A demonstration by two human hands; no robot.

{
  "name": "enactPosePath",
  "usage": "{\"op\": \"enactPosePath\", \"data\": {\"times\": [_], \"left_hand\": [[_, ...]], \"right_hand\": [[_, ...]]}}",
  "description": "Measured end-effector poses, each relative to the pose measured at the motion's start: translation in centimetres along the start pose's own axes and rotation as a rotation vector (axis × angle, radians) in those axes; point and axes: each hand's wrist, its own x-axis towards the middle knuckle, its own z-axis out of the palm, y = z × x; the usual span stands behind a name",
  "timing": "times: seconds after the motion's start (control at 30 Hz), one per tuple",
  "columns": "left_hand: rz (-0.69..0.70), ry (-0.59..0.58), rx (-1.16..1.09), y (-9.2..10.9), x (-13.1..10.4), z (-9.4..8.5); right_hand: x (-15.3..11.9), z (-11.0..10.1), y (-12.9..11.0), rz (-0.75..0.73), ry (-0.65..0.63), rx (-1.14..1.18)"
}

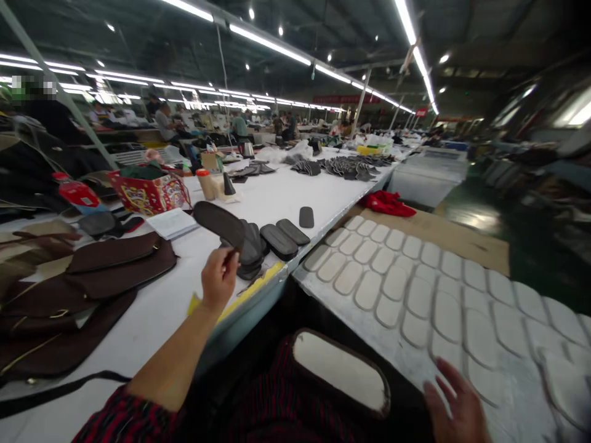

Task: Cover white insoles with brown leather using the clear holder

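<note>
My left hand pinches the lower end of a dark oval piece, tilted above the white table. Just right of it lie stacked dark oval pads, and a single smaller one sits apart farther back. My right hand has its fingers spread at the lower right, over the edge of the board with rows of pale oval pieces; nothing shows in it. Between my hands, a pale oval piece with a dark rim rests on my lap.
Brown leather bags cover the left of the white table. Behind are a red patterned bag, an orange-capped bottle and a black cone. Red cloth lies beyond the board. People sit farther back.
</note>
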Motion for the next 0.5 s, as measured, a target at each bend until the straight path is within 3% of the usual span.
{"op": "enactPosePath", "data": {"times": [0.03,0.1,0.17,0.23,0.3,0.33,0.4,0.5], "left_hand": [[0.019,-0.155,-0.149,1.8,-2.2,0.0],[-0.120,-0.493,-0.420,5.0,-6.5,0.1],[-0.326,-0.819,-0.628,6.7,-10.1,0.5],[-0.523,-1.035,-0.768,6.8,-12.7,1.2],[-0.683,-1.127,-0.855,5.8,-14.3,1.8],[-0.749,-1.145,-0.882,5.2,-14.7,2.1],[-0.860,-1.140,-0.890,4.0,-15.2,2.4],[-0.967,-1.075,-0.789,2.8,-15.2,2.6]], "right_hand": [[-0.4,0.2,-1.4,-0.148,-0.003,-0.017],[-1.0,0.7,-3.7,-0.343,-0.075,-0.042],[-1.2,1.1,-5.1,-0.296,-0.309,0.001],[-1.3,1.0,-5.5,-0.104,-0.649,0.077],[-1.3,0.5,-5.1,0.111,-0.967,0.164],[-1.3,0.3,-4.8,0.191,-1.067,0.199],[-1.5,-0.2,-4.1,0.281,-1.144,0.257],[-1.5,-0.2,-3.0,0.365,-1.118,0.319]]}}
